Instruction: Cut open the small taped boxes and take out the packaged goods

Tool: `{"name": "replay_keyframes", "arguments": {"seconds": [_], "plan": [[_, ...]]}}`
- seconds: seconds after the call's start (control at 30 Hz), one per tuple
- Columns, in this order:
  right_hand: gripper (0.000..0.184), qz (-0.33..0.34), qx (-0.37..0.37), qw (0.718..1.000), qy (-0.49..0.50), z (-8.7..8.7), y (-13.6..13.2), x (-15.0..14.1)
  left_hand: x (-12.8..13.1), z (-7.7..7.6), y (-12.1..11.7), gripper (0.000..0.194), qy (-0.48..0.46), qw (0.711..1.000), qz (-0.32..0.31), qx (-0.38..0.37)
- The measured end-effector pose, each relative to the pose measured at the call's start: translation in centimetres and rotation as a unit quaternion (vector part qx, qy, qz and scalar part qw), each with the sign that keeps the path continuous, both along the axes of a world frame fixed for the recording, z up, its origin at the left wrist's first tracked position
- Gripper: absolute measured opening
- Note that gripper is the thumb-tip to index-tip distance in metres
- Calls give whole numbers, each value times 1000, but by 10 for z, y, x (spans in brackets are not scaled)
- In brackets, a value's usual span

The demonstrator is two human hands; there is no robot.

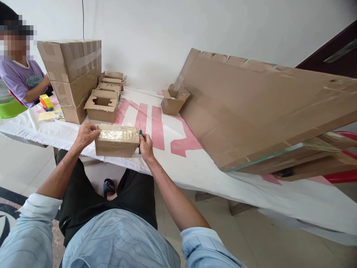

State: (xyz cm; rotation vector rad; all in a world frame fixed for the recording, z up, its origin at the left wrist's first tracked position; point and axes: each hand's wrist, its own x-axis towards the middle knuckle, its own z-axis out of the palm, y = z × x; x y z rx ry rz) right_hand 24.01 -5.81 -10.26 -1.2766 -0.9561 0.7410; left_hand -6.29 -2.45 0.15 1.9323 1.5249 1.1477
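A small cardboard box (117, 146) with shiny clear tape over its top sits at the table's near edge, in front of me. My left hand (87, 134) grips its left end, thumb and fingers closed at the upper corner. At the other end, my right hand (146, 147) is closed around a slim green-handled tool (140, 132) whose thin metal tip points up. That hand is right beside the box; whether its fingers press on the cardboard I cannot tell. Just beyond stands an open-topped cardboard box (102, 113), with several similar ones behind it.
Taped boxes (74, 70) are stacked at the left, near a yellow tape roll (46, 102) and a seated person in purple (26, 80). A small open box (171, 106) stands beside a large tilted carton (251, 111) at right. A white-and-pink cloth (167, 163) covers the table.
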Motion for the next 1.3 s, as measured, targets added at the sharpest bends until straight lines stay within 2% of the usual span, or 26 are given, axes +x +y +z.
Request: {"name": "replay_keyframes", "arguments": {"seconds": [0.2, 0.33, 0.5, 0.6, 0.7, 0.9, 1.03, 1.2, 1.3], "plan": [[60, -3, 4, 1000, -3, -1, 0, -1, 1, -3, -10, 26, -144, 985, -5, -92], [61, 4, 8, 1000, 3, -3, 1, -1, -6, 2, -17, 28, -183, 975, -15, -124], [53, 8, 1, 1000, -1, -2, 1, 0, -19, 4, -18, 29, -221, 958, -69, -171], [47, 6, -2, 1000, 10, 0, 0, -2, -21, -1, -13, 30, -211, 959, -95, -165], [45, 5, -6, 1000, 14, 2, 0, -3, -18, -8, -6, 27, -202, 965, -104, -130], [49, 5, -4, 1000, 7, 1, -1, -2, -18, -16, 3, 24, -99, 993, -59, -26], [42, 4, -10, 1000, 17, 2, -1, -3, -20, -15, -2, 28, -48, 998, -49, -5], [44, 3, 6, 1000, 11, 2, -4, -8, -18, -4, -12, 49, -52, 984, -161, -50], [50, 17, 25, 1000, 1, 2, -11, -11, -20, 2, -16, 58, -68, 979, -181, -70]]}}
